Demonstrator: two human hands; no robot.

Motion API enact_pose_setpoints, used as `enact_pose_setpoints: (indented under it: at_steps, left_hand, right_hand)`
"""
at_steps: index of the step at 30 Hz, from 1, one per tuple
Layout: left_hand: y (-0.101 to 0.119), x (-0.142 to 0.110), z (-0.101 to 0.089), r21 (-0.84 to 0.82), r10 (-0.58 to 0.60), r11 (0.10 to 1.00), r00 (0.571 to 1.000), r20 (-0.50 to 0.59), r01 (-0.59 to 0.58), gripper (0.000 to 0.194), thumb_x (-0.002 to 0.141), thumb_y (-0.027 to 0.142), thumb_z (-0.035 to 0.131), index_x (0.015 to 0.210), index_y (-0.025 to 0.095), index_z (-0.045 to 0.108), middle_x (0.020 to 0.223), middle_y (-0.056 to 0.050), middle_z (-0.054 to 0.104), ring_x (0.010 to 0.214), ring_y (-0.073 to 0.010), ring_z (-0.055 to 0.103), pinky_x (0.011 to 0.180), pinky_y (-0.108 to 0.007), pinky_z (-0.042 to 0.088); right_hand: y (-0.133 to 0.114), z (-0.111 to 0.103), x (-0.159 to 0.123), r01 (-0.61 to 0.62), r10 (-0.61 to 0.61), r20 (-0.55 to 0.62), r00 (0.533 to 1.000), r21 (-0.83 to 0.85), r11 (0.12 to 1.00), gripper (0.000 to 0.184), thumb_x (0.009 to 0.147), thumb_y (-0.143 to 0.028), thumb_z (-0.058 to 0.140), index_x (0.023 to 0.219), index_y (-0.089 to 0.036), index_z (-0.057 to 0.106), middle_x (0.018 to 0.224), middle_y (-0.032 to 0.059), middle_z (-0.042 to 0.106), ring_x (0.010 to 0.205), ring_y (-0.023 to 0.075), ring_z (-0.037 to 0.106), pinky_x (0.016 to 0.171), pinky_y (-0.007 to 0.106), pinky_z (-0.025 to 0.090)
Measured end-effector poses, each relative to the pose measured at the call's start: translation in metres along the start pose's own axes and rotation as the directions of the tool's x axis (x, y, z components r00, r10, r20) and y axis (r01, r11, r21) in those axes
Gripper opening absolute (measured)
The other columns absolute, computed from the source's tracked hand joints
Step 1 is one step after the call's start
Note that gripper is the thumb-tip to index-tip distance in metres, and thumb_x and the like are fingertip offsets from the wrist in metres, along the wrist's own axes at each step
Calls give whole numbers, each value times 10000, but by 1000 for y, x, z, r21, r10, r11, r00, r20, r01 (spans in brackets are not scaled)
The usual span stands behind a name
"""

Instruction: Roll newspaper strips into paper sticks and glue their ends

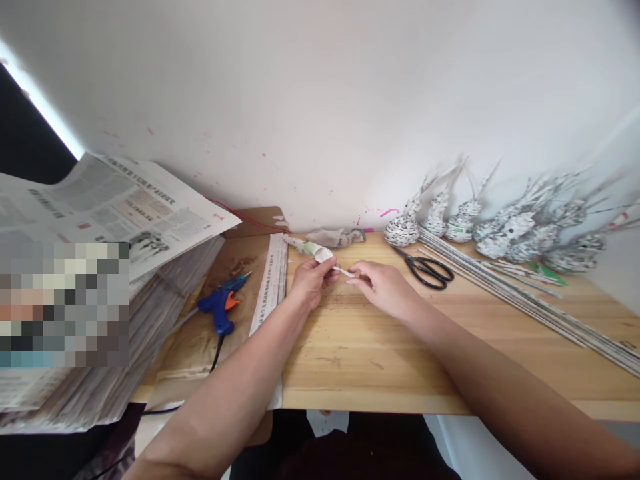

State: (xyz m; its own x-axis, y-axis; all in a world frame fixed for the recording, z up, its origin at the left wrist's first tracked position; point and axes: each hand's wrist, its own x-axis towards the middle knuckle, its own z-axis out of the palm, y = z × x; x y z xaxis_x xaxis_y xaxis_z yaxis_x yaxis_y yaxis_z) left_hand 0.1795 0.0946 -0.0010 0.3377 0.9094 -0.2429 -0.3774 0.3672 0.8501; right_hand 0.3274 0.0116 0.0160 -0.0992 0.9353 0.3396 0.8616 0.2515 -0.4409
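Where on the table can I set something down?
Bare wood shows on the table between the left forearm and right forearm, and between the right forearm and the paper sticks. Crowded: the left, newspaper stack and glue gun; back right, woven paper pieces and scissors.

Place: craft workspace
Surface: wooden table [350, 363]
Table's left: newspaper stack [165, 293], glue gun [216, 308]
Table's right: scissors [412, 261], paper rods [525, 303], woven paper shapes [510, 233]
Behind table: paint-marked wall [320, 120]
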Motion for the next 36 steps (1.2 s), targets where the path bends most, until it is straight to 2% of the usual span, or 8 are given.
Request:
enact_pose_setpoints:
  at_steps: [4, 9, 15, 22, 25, 31, 33, 36]
  left_hand:
    - [-1, 0, 0, -8, 4, 1000, 1000, 20, -4, 167, 645, 185, 744, 728, 90, 636, 647, -37, 636, 510, -57, 567, 483, -142, 499]
    - [-2, 0, -1, 19, 1, 1000, 998, 59, -2, 210, 618, 214, 768, 718, 85, 637, 633, -38, 630, 504, -63, 563, 475, -146, 492]
    - [-3, 2, -1, 17, -8, 1000, 1000, 9, 8, 233, 584, 207, 788, 707, 86, 631, 580, -18, 602, 478, -64, 551, 461, -149, 486]
    - [-7, 3, -1, 24, -31, 999, 999, -32, 32, 252, 567, 200, 799, 711, 82, 630, 592, -15, 608, 484, -64, 557, 467, -155, 497]
    - [-7, 2, 0, 14, -32, 999, 999, -33, 32, 265, 560, 220, 805, 701, 84, 626, 575, -11, 601, 473, -60, 550, 457, -148, 486]
    - [-9, -1, 1, -6, -27, 1000, 1000, 8, 27, 272, 564, 241, 802, 713, 91, 630, 618, -23, 628, 479, -59, 555, 451, -145, 477]
    - [-9, 0, 1, -1, -24, 1000, 1000, -6, 24, 276, 564, 235, 802, 728, 95, 629, 627, -24, 634, 477, -62, 558, 449, -151, 481]
    - [-10, 1, 1, -6, -18, 1000, 999, -50, 18, 277, 566, 227, 802, 720, 101, 611, 594, -16, 620, 465, -67, 557, 436, -154, 479]
  right_hand:
    - [-1, 0, 0, -26, 26, 36, 999, 5, 1000, 293, 920, -311, 385, 839, -189, 639, 739, 36, 653, 662, 144, 560, 627, 244, 345]
    - [2, -2, 1, -162, 134, 206, 969, 126, 979, 420, 924, -388, 337, 758, -200, 675, 592, 2, 595, 544, 123, 510, 555, 235, 327]
    - [3, 0, 1, -87, 80, 92, 993, 73, 994, 297, 895, -360, 417, 821, -200, 656, 639, -3, 612, 565, 121, 508, 554, 231, 311]
    - [2, -7, 0, -132, 117, 216, 969, 55, 990, 396, 913, -384, 365, 725, -207, 666, 582, -4, 600, 515, 116, 500, 555, 238, 323]
    - [2, -9, 1, -232, 181, 288, 940, 151, 961, 443, 911, -462, 334, 756, -203, 659, 486, -23, 538, 446, 111, 479, 510, 231, 332]
    - [5, -9, 3, -458, 271, 517, 812, 277, 845, 441, 917, -465, 263, 803, -179, 579, 407, -48, 455, 359, 112, 460, 421, 219, 326]
    - [5, -7, 2, -378, 256, 427, 867, 228, 897, 385, 908, -451, 315, 817, -185, 578, 475, -33, 511, 401, 111, 483, 443, 219, 321]
    - [1, -3, 0, -100, 95, 166, 982, 19, 995, 255, 875, -414, 446, 864, -202, 587, 649, 4, 614, 563, 130, 545, 541, 230, 329]
